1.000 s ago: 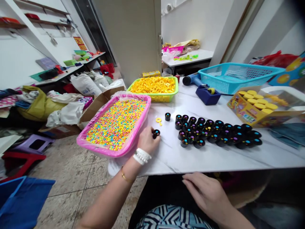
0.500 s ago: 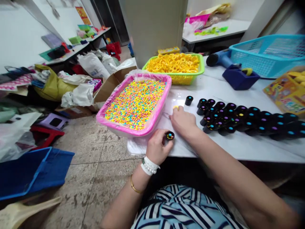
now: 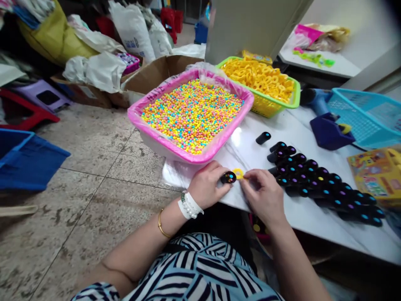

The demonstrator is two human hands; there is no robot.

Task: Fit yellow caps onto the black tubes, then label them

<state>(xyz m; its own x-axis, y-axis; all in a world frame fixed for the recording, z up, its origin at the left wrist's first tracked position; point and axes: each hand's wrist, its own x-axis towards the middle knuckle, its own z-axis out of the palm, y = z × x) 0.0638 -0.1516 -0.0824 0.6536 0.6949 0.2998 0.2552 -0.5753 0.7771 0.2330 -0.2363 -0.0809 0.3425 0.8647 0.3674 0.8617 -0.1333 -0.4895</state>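
Near the table's front edge, my left hand (image 3: 208, 184) is wrapped round a small black cylinder (image 3: 228, 177), whose open-looking end shows coloured bits inside. Just right of it, the fingertips of my right hand (image 3: 265, 192) pinch a yellow ring-shaped piece (image 3: 238, 173), close to the cylinder but apart from it as far as I can see. Beyond my hands stands a pink-rimmed tub (image 3: 188, 158) full of small multicoloured beads (image 3: 194, 115). Many similar black cylinders (image 3: 313, 177) with blue, purple or yellow dots on their ends stand in rows to the right. One black cylinder (image 3: 263, 138) stands apart.
A green basket (image 3: 296, 90) of yellow ring pieces (image 3: 257, 77) sits behind the tub. At right are a navy bin (image 3: 330, 131), a light blue basket (image 3: 366, 117) and a printed yellow box (image 3: 376, 175). A blue crate (image 3: 34, 161) and stools are on the floor at left.
My right hand has come back toward my left hand, bringing a yellow ring piece from the table. My left hand still holds the black cylinder. The camera view has turned and tilted downward.
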